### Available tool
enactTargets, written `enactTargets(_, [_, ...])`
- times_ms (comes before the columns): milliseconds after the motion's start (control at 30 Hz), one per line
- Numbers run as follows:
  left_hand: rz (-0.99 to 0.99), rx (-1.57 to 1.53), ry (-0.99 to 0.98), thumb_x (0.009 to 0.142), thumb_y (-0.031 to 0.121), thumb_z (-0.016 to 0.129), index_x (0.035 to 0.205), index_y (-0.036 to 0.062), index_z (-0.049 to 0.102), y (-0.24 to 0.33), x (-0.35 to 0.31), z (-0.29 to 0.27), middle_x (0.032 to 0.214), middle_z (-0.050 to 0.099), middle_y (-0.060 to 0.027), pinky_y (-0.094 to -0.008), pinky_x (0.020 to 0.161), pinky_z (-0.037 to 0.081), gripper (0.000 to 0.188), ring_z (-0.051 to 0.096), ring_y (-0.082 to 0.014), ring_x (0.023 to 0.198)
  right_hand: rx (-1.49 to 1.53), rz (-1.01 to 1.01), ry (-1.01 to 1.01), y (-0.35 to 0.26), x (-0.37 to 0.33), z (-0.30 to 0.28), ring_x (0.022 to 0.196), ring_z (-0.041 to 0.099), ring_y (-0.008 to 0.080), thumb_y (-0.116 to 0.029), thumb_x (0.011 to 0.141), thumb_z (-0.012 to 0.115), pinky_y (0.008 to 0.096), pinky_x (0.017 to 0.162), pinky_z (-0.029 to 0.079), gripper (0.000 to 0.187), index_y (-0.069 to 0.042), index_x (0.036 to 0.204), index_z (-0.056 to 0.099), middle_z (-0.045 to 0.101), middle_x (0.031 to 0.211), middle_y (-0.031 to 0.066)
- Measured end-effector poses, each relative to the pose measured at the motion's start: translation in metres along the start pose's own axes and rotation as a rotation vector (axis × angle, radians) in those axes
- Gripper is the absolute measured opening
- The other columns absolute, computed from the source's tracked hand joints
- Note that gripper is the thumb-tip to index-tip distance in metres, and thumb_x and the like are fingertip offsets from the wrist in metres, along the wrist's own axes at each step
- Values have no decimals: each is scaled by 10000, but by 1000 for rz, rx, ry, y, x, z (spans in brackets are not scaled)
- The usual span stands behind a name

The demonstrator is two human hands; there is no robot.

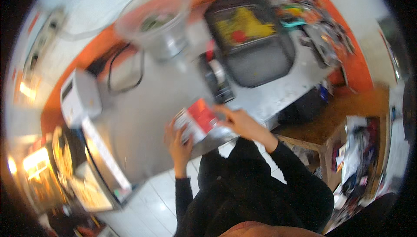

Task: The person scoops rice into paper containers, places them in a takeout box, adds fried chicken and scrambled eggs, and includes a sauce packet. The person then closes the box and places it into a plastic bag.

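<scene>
At the near edge of the metal table lies a flat red and white packet [202, 114], blurred by motion. My left hand [178, 143] rests on its white part with the fingers spread. The curled fingers of my right hand [240, 123] meet the packet's right edge and look closed on it; blur hides the exact grip. Something clear and shiny, perhaps plastic, shows below that edge. Just beyond the packet lies a black tape dispenser [216, 79] with a pale roll.
A black basket [265, 74] holds yellow and red items. A clear bucket [167, 43] stands at the back left. At far left, a white box-shaped device [81, 96] sits by a long white strip [104, 152]. Wooden shelving [321, 124] adjoins the table's right side.
</scene>
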State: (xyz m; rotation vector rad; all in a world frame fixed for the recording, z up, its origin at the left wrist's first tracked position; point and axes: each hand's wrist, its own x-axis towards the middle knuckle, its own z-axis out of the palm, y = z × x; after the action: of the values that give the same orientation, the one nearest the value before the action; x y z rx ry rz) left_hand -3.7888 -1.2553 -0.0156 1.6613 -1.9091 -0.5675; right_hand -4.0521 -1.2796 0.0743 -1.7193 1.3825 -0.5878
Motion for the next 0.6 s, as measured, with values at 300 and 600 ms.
enactTargets(300, [201,-44,204,958,341,521,1088,82,601,266,14,124,1310,526,-185,-535,1070,284,301,395,-413,1313,-190,5,580,141,-214,-282,647,608,292,-247,928,641,373,596,471,212,-39,887,659,618,741,116])
enactTargets(600, [456,-214,-200,816,95,692,1101,105,615,574,31,312,1266,543,-123,-456,1046,331,295,451,-346,1275,-975,-791,1581,126,-405,-571,882,580,194,-138,862,588,314,727,493,197,-89,1049,628,593,990,97])
